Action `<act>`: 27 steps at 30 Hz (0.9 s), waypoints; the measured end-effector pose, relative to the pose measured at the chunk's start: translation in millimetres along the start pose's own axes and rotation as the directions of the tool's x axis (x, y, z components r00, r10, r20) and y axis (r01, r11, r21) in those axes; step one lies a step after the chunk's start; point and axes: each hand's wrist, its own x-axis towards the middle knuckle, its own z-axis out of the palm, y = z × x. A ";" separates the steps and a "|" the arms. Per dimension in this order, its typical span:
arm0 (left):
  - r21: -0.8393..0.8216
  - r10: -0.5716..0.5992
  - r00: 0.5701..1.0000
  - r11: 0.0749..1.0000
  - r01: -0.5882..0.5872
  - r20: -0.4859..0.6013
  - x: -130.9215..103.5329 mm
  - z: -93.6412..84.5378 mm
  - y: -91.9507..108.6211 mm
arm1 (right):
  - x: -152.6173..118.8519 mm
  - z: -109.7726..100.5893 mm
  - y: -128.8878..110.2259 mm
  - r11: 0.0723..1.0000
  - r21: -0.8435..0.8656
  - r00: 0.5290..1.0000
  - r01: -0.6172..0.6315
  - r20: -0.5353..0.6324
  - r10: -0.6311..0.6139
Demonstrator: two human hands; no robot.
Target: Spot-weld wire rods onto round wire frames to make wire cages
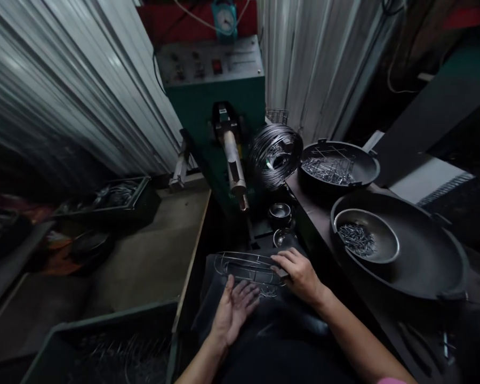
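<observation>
An oval wire frame [246, 260] lies over the dark cloth on the lap, below the green machine's arm. My right hand [298, 272] has its fingers closed on the frame's right end. Just below the frame's left part, my left hand [236, 312] is palm up with its fingers spread and nothing in it. Some small bent wire pieces [268, 292] rest on the cloth between the hands.
A green machine [214, 101] with a metal arm [234, 160] stands ahead. Right of it are a wire coil [277, 154] and black pans [428, 256], with a bowl [386, 240] of metal pieces. Green crates [68, 328] hold wire parts at left.
</observation>
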 end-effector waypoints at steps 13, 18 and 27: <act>0.628 0.551 0.599 0.166 -0.761 0.581 -20.8 27.8 94.2 | 6.2 1.7 -11.3 0.999 -0.047 0.998 0.011 0.061 -0.008; 0.631 0.463 0.593 0.090 -0.771 0.659 -11.6 39.2 96.3 | 4.6 -0.9 -11.2 0.997 -0.076 0.998 0.005 0.071 0.000; 0.583 0.351 0.483 -0.290 -0.759 0.802 0.3 32.5 99.1 | 7.1 3.1 -15.6 0.997 -0.079 0.997 0.012 0.083 -0.005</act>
